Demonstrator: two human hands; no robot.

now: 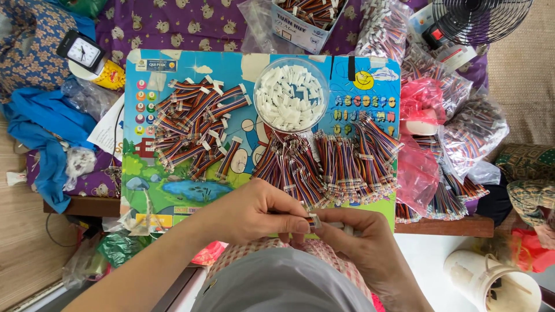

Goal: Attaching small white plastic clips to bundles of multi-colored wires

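Looking down w/ the head cam, we see the left hand (254,211) and right hand (361,240) meet at the near edge of the board (173,193), fingers pinched shut from both sides on a small white connector (315,220) w/ a short stub of coloured wire; it sits right between the thumbs, just below the loose wire row. Packages first: a white cardboard box (300,26) w/ blue print stands at the top centre, full of wires; clear plastic bags (474,130) of more wires pile up on the right, w/ a pink bag (419,173) just beside the board's right edge. Top left of the board carries a small blue label strip, and a column of round coloured badges runs down its left side. Room for moving: we get a bare strip of board in front of the hands, approx bottom left, over the painted pond. Materials: the round clear bowl (291,95) holds white plastic housings; finished harnesses (199,124) lie heaped at left, ribbon wires (335,167) fan out at centre. A small clock (82,51) and a black mesh fan (480,17) flank the top corners.
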